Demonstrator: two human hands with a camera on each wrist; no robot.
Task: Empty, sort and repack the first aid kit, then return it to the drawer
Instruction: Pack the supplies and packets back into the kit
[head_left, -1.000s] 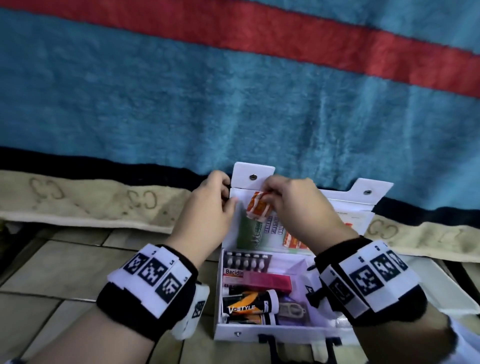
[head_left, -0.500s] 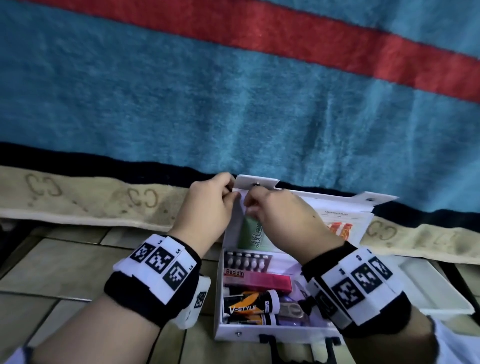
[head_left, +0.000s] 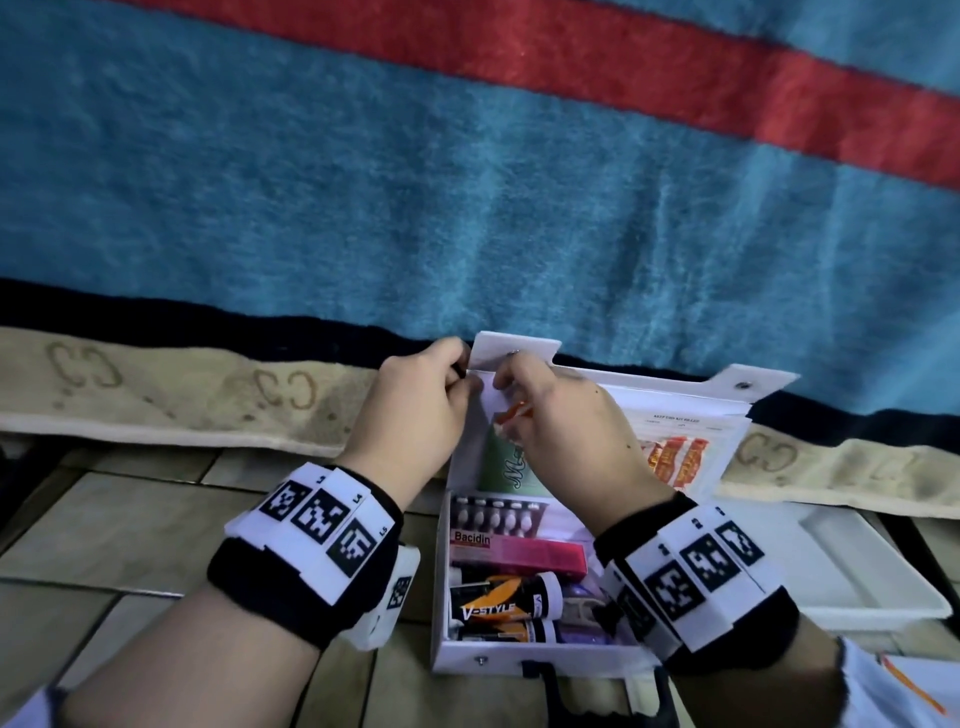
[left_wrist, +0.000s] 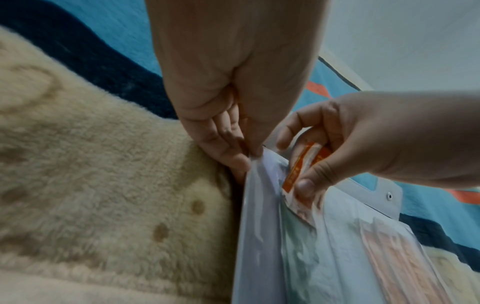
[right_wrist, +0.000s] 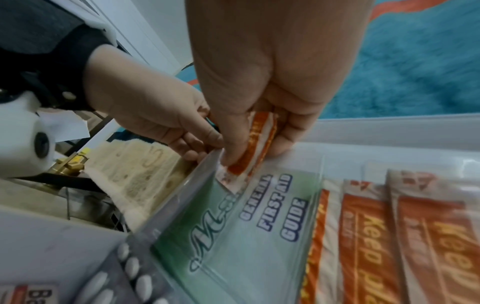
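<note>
The white first aid kit (head_left: 519, 662) lies open on the tiled floor, its lid leaning back on the blanket. A clear pocket (left_wrist: 259, 205) in the lid holds a green first aid guide (right_wrist: 246, 226) and orange plaster strips (right_wrist: 376, 246). My left hand (head_left: 460, 376) (left_wrist: 246, 158) pinches the pocket's upper left edge. My right hand (head_left: 506, 387) (right_wrist: 249, 152) pinches a small orange-and-white plaster packet (right_wrist: 259, 142) (left_wrist: 298, 170) at the pocket's mouth, its lower end just inside. The base holds a pill blister (head_left: 493, 517), a pink Bacidin box (head_left: 519, 553) and V-Style tubes (head_left: 504, 603).
A blue blanket with a red stripe (head_left: 467, 182) hangs behind the kit, its cream border (head_left: 182, 400) reaching the floor. A white tray (head_left: 857, 571) lies on the tiles right of the kit. Bare tiles (head_left: 104, 530) lie to the left.
The lid tipped back a little and came up again. My right hand has brought the plaster packet down into the pocket's mouth, while my left hand keeps its pinch on the edge.
</note>
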